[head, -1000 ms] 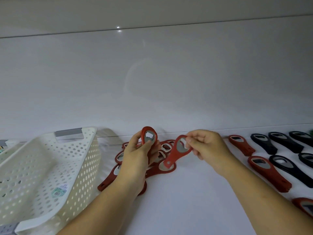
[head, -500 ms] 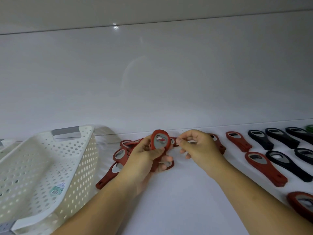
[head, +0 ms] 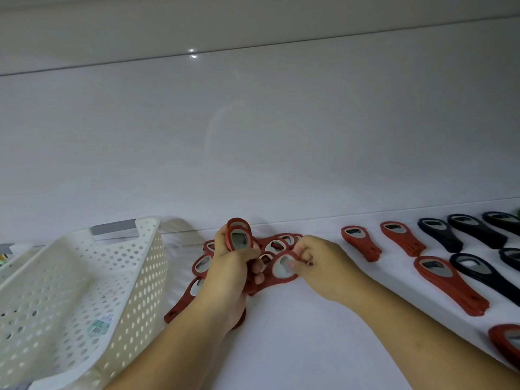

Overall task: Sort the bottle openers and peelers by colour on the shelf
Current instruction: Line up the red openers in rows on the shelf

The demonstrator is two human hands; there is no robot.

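Your left hand (head: 228, 274) grips a small stack of red bottle openers (head: 238, 238) and holds it upright. The fingers (head: 259, 268) are curled round the handles, and the ring ends stand above your thumb. Your right hand (head: 319, 267) is just beside it. Its thumb and forefinger pinch the rim of a single red opener (head: 284, 268) at its ring end, and the other fingers are curled in. That opener sits at the near right edge of the loose pile of red openers (head: 277, 244). You cannot tell from here whether it is lifted clear or resting on the others.

The pile lies on the white shelf (head: 309, 347), close to the back wall (head: 253, 136) and partly hidden behind your left hand. More of its red openers (head: 202, 263) show on that hand's left side.

To the right, well apart from the pile, sorted openers lie flat with their handles toward you. Two red ones (head: 361, 243) lie side by side near the wall, with a third red one (head: 450, 288) nearer you. Part of a fourth (head: 506, 344) shows at the frame edge. Beyond them lie the black openers (head: 439, 237), in a back row and a nearer row.

On the left a white perforated basket (head: 84, 277) with a grey handle grip stands tilted on the shelf, next to the pile.
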